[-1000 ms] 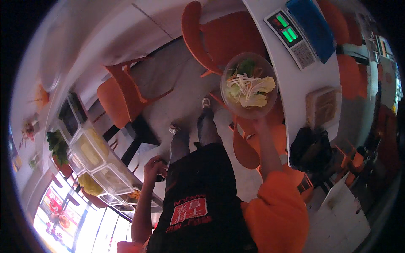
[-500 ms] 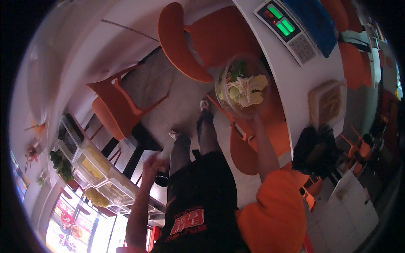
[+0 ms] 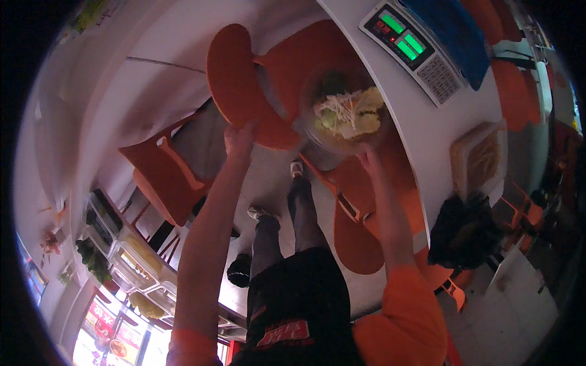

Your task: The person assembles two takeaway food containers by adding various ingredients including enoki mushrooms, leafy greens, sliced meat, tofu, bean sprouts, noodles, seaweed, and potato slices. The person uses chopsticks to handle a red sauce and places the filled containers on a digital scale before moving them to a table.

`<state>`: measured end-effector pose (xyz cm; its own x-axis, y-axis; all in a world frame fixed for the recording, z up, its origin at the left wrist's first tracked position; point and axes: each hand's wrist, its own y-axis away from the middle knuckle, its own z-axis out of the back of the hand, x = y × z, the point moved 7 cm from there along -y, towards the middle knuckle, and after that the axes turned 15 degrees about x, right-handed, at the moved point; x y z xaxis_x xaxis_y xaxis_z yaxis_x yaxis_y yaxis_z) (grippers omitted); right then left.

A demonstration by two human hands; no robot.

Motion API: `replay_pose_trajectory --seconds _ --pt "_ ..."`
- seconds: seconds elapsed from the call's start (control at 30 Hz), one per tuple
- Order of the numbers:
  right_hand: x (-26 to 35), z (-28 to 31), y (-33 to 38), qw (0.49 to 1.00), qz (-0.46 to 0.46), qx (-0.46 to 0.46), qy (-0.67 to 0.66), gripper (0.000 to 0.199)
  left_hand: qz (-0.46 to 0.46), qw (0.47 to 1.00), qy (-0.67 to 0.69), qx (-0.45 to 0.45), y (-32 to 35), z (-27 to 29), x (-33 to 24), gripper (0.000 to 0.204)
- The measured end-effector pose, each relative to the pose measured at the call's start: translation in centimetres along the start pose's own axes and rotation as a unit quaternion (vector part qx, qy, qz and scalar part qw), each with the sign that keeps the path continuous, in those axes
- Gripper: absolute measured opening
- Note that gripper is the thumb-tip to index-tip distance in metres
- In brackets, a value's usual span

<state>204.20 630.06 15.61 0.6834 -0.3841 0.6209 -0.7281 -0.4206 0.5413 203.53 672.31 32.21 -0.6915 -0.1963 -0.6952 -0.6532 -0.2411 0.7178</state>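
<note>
My right hand (image 3: 368, 157) holds a clear round bowl (image 3: 318, 138) by its near rim. In it lie pale green-yellow leaves (image 3: 368, 105) with a bunch of thin white enoki mushrooms (image 3: 343, 110) on top; darker greens at the far side are blurred. Stretched further forward on the left, my left hand (image 3: 239, 140) is closed on the lower edge of an orange chair's backrest (image 3: 241, 79). Some of its fingers are hidden from view.
A white table (image 3: 406, 122) on the right carries a lit scale (image 3: 406, 46), a lidded plastic box (image 3: 476, 155) and a black bag (image 3: 464, 232). Further orange chairs (image 3: 162, 174) stand around. Trays of food (image 3: 137, 262) line the left. A black bin (image 3: 239, 270) sits near my feet.
My left hand has swung forward and up from beside my leg to the orange chair's backrest. That chair has shifted left in the view. The bowl stays in my right hand.
</note>
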Motion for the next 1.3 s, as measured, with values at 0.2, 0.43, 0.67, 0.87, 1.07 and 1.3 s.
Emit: replay_pose_trajectory --seconds 0.2,0.43,0.67,0.87,1.07,1.3 --pt "-0.1 -3.4 -10.2 0.990 0.084 0.052 -0.104 0.054 -0.027 0.999 -0.010 -0.016 4.7 2.0 1.0 0.046" --pt "-11.4 1.0 -15.6 0.983 -0.043 -0.063 -0.164 0.027 0.004 0.992 0.061 0.108 7.3 3.3 -0.3 0.038" --pt "-7.7 -1.8 -11.1 0.983 -0.104 0.026 -0.150 0.029 -0.133 0.971 0.089 -0.179 24.4 28.5 -7.5 0.037" --pt "-1.5 -8.9 -0.8 0.985 -0.164 -0.010 0.058 0.025 -0.260 0.903 0.145 -0.309 31.7 50.8 -15.8 0.032" --pt "1.4 -17.7 6.0 0.980 -0.173 0.008 0.096 0.020 -0.094 0.959 -0.030 -0.264 22.5 55.1 -19.8 0.043" --pt "1.4 -25.9 8.3 0.958 -0.083 0.049 0.269 0.019 -0.018 0.919 -0.300 -0.254 19.3 57.3 -23.6 0.042"
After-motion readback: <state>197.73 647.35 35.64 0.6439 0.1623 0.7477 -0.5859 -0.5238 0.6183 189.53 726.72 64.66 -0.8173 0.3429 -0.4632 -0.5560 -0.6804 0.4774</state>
